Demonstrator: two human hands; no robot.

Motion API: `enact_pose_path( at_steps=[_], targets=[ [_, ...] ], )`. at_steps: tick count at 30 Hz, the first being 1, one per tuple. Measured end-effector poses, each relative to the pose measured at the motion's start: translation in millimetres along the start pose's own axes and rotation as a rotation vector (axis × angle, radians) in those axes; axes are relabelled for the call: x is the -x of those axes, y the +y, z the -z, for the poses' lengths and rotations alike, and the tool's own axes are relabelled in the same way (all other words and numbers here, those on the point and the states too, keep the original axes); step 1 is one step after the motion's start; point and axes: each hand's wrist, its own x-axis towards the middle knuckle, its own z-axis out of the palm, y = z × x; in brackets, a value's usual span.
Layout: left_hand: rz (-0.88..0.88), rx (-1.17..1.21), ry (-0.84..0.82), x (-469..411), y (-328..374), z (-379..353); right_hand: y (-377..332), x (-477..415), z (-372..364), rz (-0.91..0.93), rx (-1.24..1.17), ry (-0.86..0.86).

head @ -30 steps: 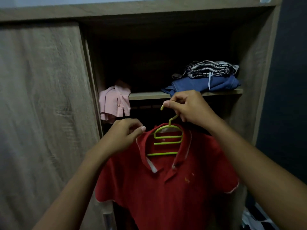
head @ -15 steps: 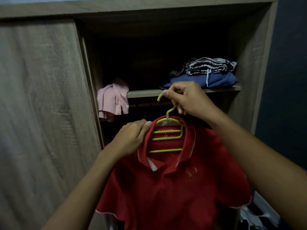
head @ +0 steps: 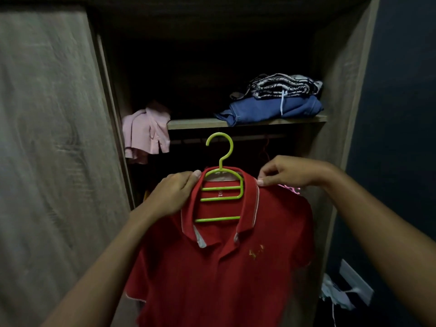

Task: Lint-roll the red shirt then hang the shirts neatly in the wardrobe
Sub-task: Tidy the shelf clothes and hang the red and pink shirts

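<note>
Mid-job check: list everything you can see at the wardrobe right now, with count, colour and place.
red shirt: 1, red with pale collar trim, on the hanger before the open wardrobe
hanger: 1, lime green, in the shirt's neck, hook up near the rail
pink garment: 1, pale pink, hanging at the left by the shelf end
blue garment: 1, blue, folded on the shelf
patterned garment: 1, black and white, folded on the blue one
shelf: 1, light wood, across the wardrobe
sliding door: 1, wood grain, left
white items: count unclear, white, low right
left hand: 1, grips the collar's left side
right hand: 1, pinches the collar's right side
</note>
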Motion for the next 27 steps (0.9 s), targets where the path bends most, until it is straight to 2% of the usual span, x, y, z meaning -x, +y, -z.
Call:
enact_pose_path(
  at_steps=[4, 7, 16, 22, 27],
  targets=[
    [-0.018, 0.151, 0.042, -3.0, -1.8, -10.0, -1.9, 9.5, 5.6, 0.015, -0.159, -0.054],
    [-0.019, 0.146, 0.097, -7.2, -5.4, -14.0, 0.9, 20.1, 11.1, 0.01, -0.269, -0.104],
    [0.12, 0.111, 0.138, -18.1, -8.9, -44.6, 23.0, 29.8, 11.0, -0.245, -0.201, -0.186],
    [0.271, 0.067, 0.085, -39.2, -9.4, -74.1, 49.1, 25.5, 11.4, -0.356, -0.005, -0.075],
    [0.329, -0.037, 0.007, -58.5, -6.7, -100.3, 83.4, 9.4, -10.7, -0.451, -0.272, 0.082]
  ],
)
